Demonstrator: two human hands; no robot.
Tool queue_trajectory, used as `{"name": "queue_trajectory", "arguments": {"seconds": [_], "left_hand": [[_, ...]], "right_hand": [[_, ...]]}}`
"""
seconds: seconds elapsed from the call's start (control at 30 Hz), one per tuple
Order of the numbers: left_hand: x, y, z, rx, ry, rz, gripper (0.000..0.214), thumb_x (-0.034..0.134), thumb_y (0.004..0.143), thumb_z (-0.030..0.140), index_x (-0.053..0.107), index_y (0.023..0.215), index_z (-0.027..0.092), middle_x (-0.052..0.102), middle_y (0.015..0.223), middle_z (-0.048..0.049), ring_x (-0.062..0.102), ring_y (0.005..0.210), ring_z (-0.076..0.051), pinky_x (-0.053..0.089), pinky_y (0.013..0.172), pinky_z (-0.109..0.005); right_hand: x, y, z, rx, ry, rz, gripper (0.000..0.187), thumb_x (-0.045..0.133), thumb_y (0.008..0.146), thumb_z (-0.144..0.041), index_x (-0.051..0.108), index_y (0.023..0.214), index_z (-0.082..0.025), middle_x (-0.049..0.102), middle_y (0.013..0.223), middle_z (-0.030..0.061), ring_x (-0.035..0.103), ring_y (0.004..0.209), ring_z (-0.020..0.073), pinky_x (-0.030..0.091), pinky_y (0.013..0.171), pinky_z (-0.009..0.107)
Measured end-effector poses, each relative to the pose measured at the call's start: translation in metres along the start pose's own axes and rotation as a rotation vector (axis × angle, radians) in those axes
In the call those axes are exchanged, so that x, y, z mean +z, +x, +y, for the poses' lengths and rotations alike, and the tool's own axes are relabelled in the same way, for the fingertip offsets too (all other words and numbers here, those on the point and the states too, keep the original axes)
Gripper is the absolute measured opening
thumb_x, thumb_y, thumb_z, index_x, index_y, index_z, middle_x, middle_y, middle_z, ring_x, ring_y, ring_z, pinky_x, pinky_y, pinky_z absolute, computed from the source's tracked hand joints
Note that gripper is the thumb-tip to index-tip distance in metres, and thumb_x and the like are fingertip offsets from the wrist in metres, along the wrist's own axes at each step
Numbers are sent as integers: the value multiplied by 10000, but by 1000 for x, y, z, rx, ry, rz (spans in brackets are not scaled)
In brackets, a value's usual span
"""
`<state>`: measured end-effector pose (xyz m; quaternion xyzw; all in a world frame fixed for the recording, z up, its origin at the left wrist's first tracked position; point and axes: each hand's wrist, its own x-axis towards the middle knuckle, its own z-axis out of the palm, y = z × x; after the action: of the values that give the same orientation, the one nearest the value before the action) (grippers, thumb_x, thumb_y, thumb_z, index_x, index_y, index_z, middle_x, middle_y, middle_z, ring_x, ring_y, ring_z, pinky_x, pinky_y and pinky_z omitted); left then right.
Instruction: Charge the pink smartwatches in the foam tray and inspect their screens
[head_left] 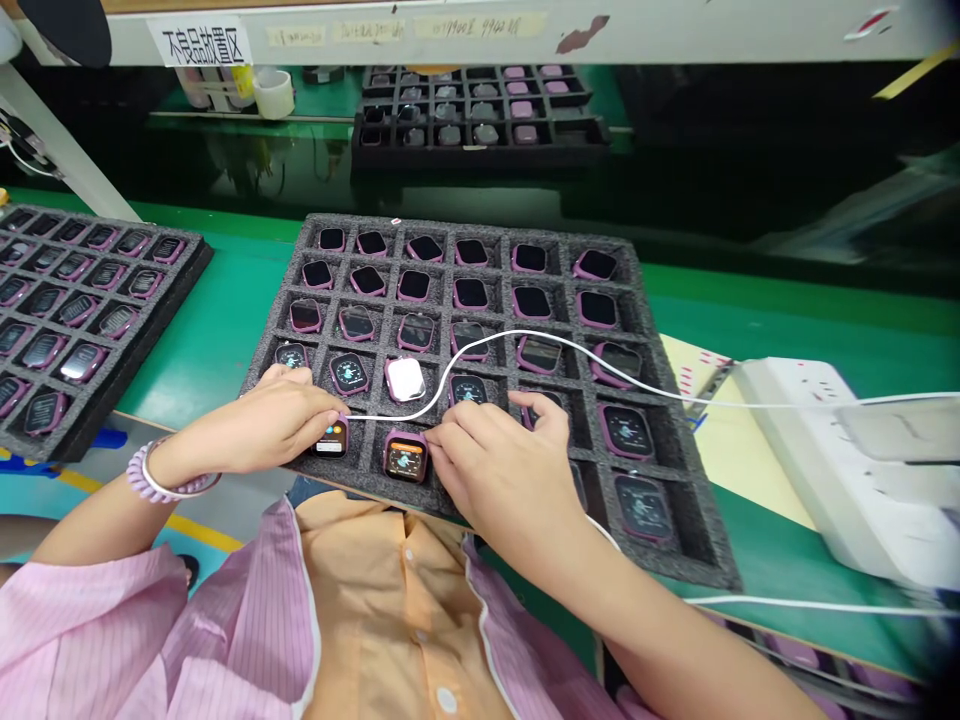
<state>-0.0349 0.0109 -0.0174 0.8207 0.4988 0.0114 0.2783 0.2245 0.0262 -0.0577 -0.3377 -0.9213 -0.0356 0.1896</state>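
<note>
A black foam tray (pixel 660 330) lies in front of me, its pockets filled with several pink watch bodies. My left hand (pixel 262 420) is curled over the front-left corner, its fingertips pinching a lit watch (pixel 331 438) and the end of a white cable (pixel 525 345). My right hand (pixel 495 465) rests beside it with the fingers bent, touching the right edge of another lit watch (pixel 405 457) in the front row. One watch (pixel 406 379) lies face down showing a white back.
A second foam tray of watches (pixel 112 370) sits at the left on the green bench. A third tray (pixel 480 150) stands at the back. A white power strip (pixel 840 470) lies at the right on a yellow sheet, with cables running from it.
</note>
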Motion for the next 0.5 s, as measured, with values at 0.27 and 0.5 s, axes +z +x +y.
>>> {"name": "queue_trajectory", "arguments": {"seconds": [0.27,0.5], "left_hand": [[1,2,0,15,3,33,450,293,1046,408,705,1039,227,706,896,-31,528,834,-196,359,915,-356],[1,2,-10,-126,16,156,381,436,977,523,698,1028,251,727,806,4,623,700,-176,395,744,-311]], "right_hand": [[-30,-12,14,134,-55,143,270,469,1035,-158,647,833,-186,668,846,65,618,765,260,342,907,466],[-80,-91,82,750,-83,395,258,514,945,-421,661,907,-213,691,799,94,648,682,300,427,632,373]]}}
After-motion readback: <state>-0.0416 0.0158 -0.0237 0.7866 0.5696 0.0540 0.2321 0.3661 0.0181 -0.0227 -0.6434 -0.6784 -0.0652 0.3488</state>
